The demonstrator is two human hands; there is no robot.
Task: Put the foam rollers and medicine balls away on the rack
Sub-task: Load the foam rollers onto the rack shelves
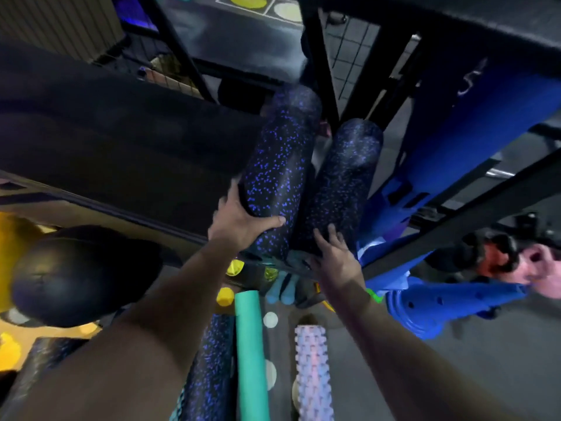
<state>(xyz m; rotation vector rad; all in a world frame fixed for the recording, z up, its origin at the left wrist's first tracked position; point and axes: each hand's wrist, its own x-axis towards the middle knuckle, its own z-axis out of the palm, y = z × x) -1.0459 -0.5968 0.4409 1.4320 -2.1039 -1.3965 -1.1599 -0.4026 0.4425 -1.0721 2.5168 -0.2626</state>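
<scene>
Two black foam rollers with blue speckles lie side by side on a shelf of the black rack [455, 226]. My left hand [239, 220] grips the near end of the left roller [279, 159], thumb across its front. Fingers straight, my right hand [331, 253] presses on the near end of the right roller [343, 183]. A black medicine ball [82, 275] sits at the lower left. Below the shelf lie another speckled roller [209, 369], a teal roller [250, 354] and a pale knobbly roller [312, 375].
Blue step platforms [455, 299] stand to the right of the rollers in the rack. A dark padded surface [121, 141] fills the left. Yellow objects [9, 244] lie at the far left. The floor is dark grey with pale dots [270, 319].
</scene>
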